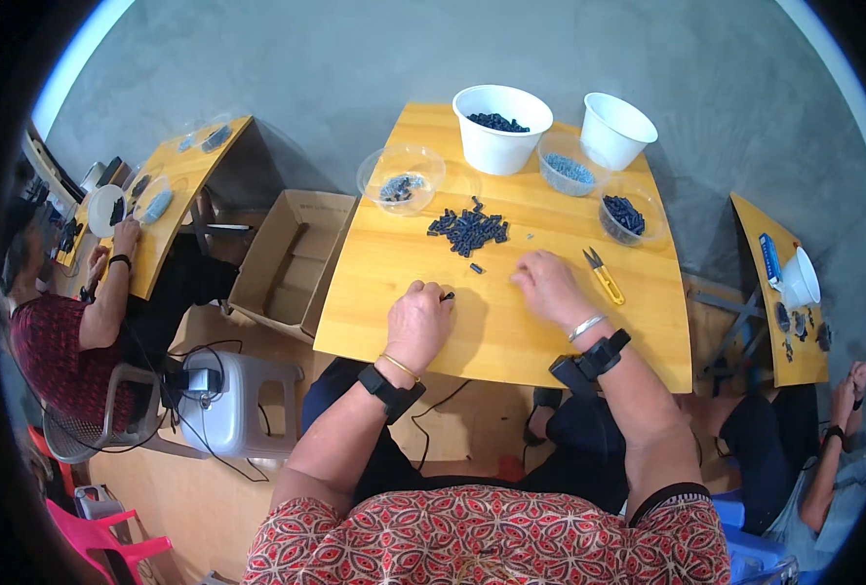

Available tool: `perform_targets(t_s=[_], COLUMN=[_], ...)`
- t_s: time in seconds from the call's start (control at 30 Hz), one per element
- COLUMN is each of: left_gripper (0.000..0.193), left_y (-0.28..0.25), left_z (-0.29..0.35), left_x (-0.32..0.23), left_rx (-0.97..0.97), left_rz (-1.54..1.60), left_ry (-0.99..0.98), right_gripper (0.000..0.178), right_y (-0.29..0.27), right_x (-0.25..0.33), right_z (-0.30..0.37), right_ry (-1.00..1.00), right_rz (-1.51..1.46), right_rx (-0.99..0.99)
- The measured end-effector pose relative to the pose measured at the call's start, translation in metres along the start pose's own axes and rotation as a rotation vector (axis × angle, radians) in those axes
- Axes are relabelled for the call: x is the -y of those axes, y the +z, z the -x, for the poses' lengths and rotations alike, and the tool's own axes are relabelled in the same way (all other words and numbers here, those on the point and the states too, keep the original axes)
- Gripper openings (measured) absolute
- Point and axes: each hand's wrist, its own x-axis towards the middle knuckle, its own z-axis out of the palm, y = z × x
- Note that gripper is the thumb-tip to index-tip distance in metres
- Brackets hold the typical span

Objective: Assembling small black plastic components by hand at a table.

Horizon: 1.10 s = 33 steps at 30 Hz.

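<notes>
Over the near part of the yellow wooden table [374, 312], my left hand [418, 324] is closed with a small dark cylindrical piece [448, 296] between thumb and fingertips. My right hand [548, 286] is to its right, fingers bent and pressed together just above the tabletop; whatever they hold is too small or hidden to make out. Beyond both hands lies a loose pile of short dark blue cylinders [468, 231], with one single cylinder [477, 268] nearer to me. Yellow-handled thread snips [605, 277] lie right of my right hand.
At the back stand a white tub [499, 146] of dark pieces and another white tub [620, 132]. Clear bowls hold mixed bits [401, 188], grey-blue pieces [568, 171] and dark cylinders [624, 214]. A cardboard box [292, 263] stands left; people sit at tables on both sides.
</notes>
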Motion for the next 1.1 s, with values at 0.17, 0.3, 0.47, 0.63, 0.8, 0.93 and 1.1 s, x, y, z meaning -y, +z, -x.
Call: perform_targets(t_s=[0.17, 0.3, 0.47, 0.63, 0.8, 0.93, 1.1], left_gripper=[0.012, 0.011, 0.006, 0.009, 0.009, 0.011, 0.010], left_y=[0.002, -0.001, -0.004, -0.010, 0.000, 0.000, 0.000], left_z=[-0.006, -0.007, 0.005, 0.020, 0.024, 0.024, 0.024], left_x=[0.002, 0.004, 0.009, 0.002, 0.005, 0.002, 0.002], left_rx=[-0.001, -0.006, 0.023, 0.047, 0.022, 0.023, 0.011], left_rz=[0.030, 0.073, 0.372, 0.529, 0.628, 0.617, 0.620], left_ry=[0.019, 0.032, -0.039, -0.183, -0.257, -0.254, -0.294], right_gripper=[0.010, 0.007, 0.005, 0.004, 0.012, 0.015, 0.014], right_y=[-0.011, -0.005, -0.002, -0.034, -0.009, -0.003, -0.002], right_x=[-0.036, -0.044, -0.041, 0.001, -0.024, -0.029, -0.030], right_z=[-0.034, -0.046, -0.035, -0.014, 0.025, 0.038, 0.040], right_ry=[0.147, 0.020, 0.046, 0.074, 0.101, 0.096, 0.122], right_rz=[-0.009, 0.095, 0.132, -0.022, -0.069, -0.064, -0.110], right_rx=[-0.016, 0.004, 0.028, -0.268, -0.235, -0.217, -0.234])
